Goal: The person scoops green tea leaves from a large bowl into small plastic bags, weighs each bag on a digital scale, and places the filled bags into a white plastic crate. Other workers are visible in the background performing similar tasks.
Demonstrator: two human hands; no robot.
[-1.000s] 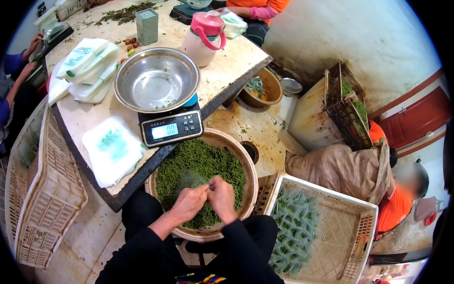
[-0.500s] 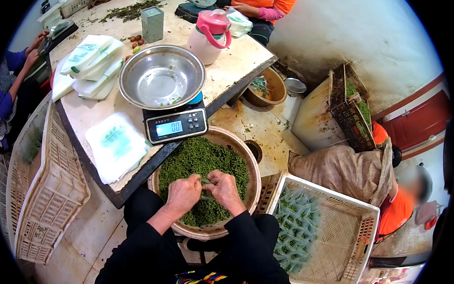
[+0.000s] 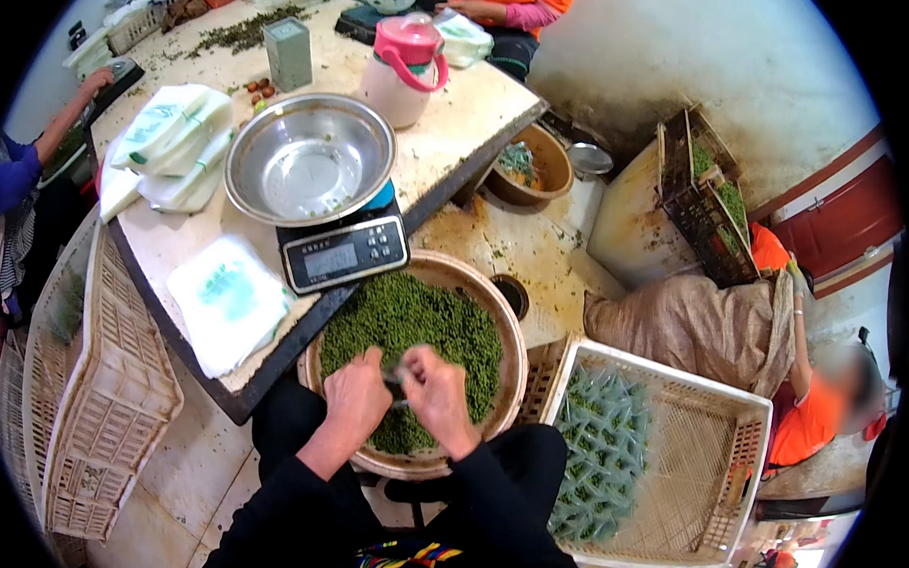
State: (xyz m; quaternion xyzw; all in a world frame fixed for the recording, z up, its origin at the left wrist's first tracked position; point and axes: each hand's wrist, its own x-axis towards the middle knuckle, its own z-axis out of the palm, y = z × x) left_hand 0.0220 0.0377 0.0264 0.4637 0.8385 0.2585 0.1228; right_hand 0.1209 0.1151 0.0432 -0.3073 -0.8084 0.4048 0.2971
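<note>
Left hand (image 3: 358, 396) and right hand (image 3: 437, 396) have fingers curled in, pinching a small plastic bag (image 3: 393, 384) between them, its detail blurred. Directly beneath both stands a basin (image 3: 516, 371) of green peppercorns (image 3: 429, 308); beyond the left hand sits a digital scale (image 3: 343, 256), and right of the hands a plastic crate (image 3: 694, 463) holds filled bags (image 3: 599, 449).

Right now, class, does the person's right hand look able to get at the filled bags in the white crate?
Probably yes: the crate is open-topped and nothing covers the filled bags. The right hand seems busy with a small bag, though, and may need to let go first.
</note>
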